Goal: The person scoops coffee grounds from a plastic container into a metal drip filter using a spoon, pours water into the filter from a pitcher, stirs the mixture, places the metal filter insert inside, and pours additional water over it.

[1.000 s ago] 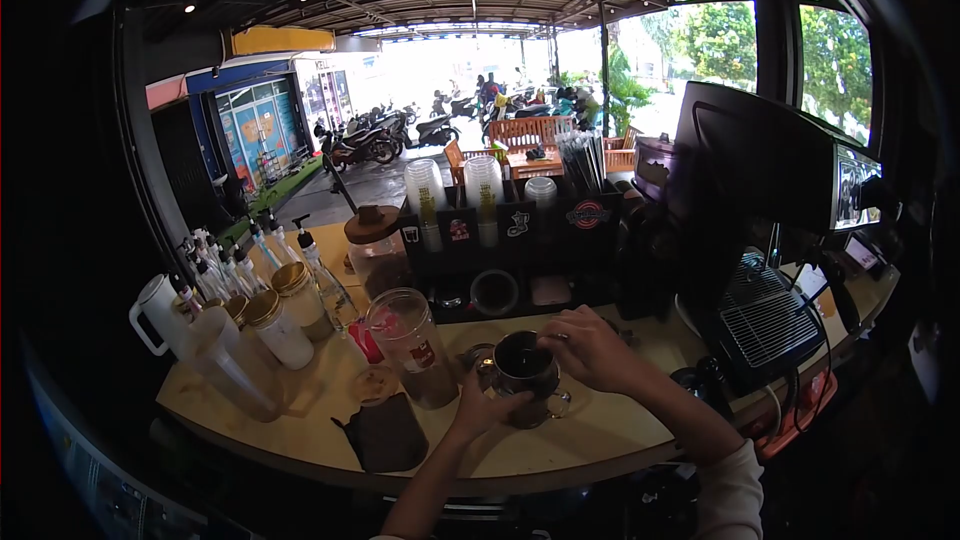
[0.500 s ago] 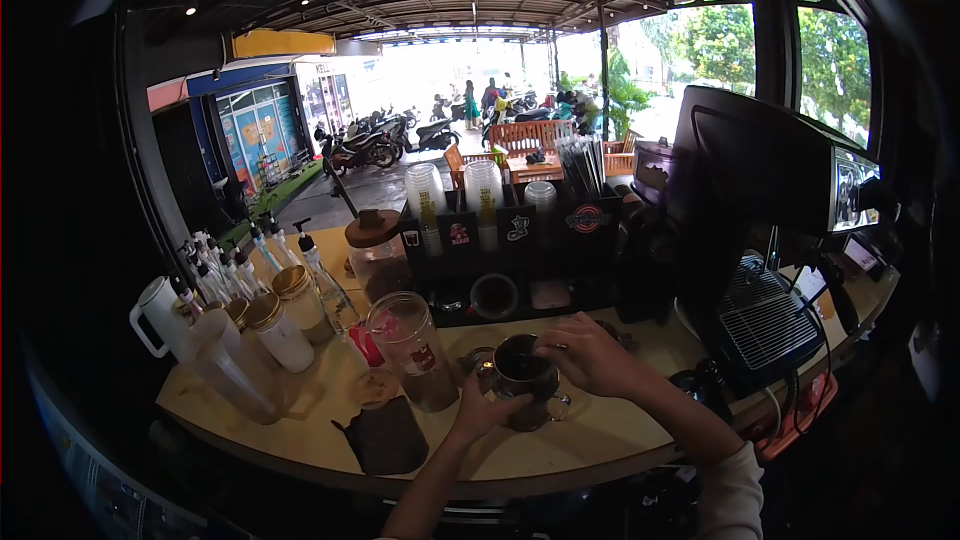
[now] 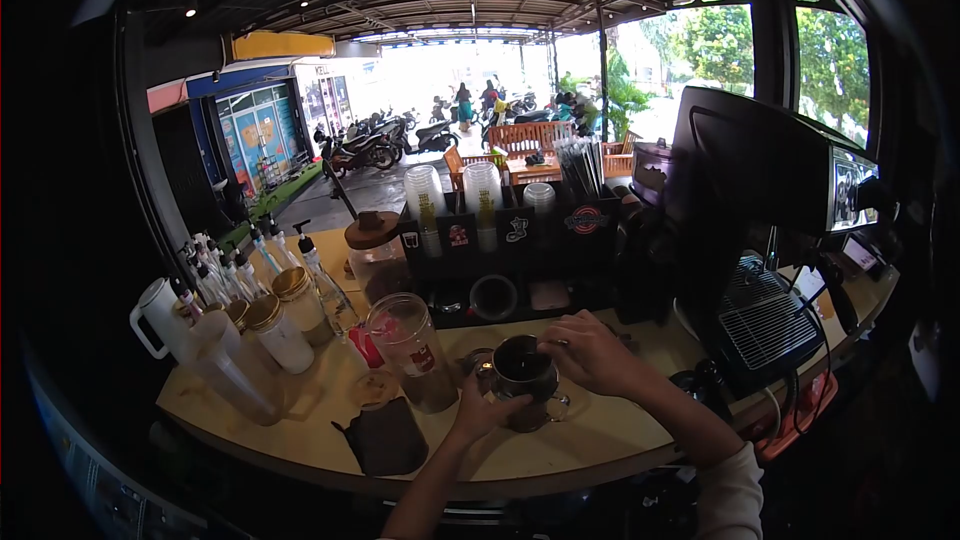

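My left hand [image 3: 482, 410] is wrapped round the near left side of a dark, shiny metal pitcher [image 3: 527, 387], its thumb lying across the front. The pitcher stands about upright at the counter's middle, and a handle shows at its lower right. Over the rim, my right hand [image 3: 592, 352] pinches a thin utensil, likely a spoon, whose lower end goes down into the pitcher. Its tip and the pitcher's contents are too dark to make out. Just left of my left hand is a tall clear container [image 3: 428, 380] with a red mark.
A folded dark cloth [image 3: 388, 437] lies at the counter's front edge. Jars [image 3: 280, 335], pump bottles and a pitcher crowd the left. Behind stands a black rack [image 3: 540, 240] with stacked plastic cups [image 3: 483, 190] and straws. A monitor [image 3: 765, 165] and slatted drip tray [image 3: 765, 310] are right.
My right hand and the utensil have shifted very slightly at the pitcher's rim. My left hand keeps its hold on the pitcher. People in the far background have moved a little.
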Demonstrator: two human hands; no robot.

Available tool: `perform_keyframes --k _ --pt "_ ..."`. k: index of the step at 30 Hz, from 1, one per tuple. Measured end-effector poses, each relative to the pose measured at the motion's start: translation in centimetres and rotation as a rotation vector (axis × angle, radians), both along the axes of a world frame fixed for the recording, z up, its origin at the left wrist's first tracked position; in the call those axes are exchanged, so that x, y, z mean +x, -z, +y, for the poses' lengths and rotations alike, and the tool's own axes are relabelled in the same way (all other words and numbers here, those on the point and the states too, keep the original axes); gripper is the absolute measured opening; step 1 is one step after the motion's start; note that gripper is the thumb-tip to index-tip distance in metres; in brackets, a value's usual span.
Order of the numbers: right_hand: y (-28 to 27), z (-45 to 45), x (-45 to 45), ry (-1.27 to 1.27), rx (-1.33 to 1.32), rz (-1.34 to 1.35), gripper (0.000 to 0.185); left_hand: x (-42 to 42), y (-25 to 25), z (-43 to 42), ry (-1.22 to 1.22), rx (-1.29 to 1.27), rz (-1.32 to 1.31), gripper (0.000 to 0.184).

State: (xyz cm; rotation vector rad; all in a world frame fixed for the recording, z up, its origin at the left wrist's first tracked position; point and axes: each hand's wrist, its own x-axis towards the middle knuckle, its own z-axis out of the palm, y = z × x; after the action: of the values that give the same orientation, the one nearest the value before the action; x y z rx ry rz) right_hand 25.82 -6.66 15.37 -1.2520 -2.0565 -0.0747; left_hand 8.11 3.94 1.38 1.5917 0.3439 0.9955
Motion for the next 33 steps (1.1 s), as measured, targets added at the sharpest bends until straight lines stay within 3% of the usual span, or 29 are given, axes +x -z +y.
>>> perform_keyframes --k 20,33 --pt "0.5 0.4 -0.2 0.0 0.113 -0.059 0.008 -0.2 -0.8 -0.6 -0.009 -0.013 0.001 0.066" --pt "0.8 0.6 -0.2 -0.021 0.11 -0.046 0.009 0.0 0.1 0.1 -0.027 0.012 -0.002 0.075"
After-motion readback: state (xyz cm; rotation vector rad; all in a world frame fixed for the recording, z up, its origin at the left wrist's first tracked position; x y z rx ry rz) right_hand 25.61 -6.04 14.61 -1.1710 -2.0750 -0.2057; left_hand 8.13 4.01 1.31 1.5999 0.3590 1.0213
